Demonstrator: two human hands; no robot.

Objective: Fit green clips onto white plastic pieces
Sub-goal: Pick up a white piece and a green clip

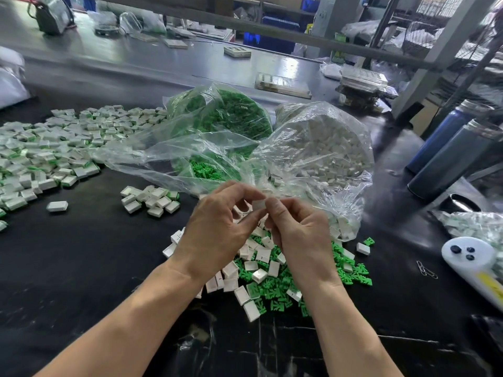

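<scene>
There was just the one camera, worn on the person's head, so no second view shared anything with it. It looked forward and steeply down across the black counter [81, 268], and its wide lens bent the shelf posts at the right edge. Both forearms came up from the bottom of the frame, and the left hand [215, 232] and right hand [296, 229] met close under the lens, near the middle. Just beyond them lay the two clear bags [245, 148]. Farther off, toward the top, the view reached a grey bench [136, 63] and blue bins, small and blurred with distance.
</scene>
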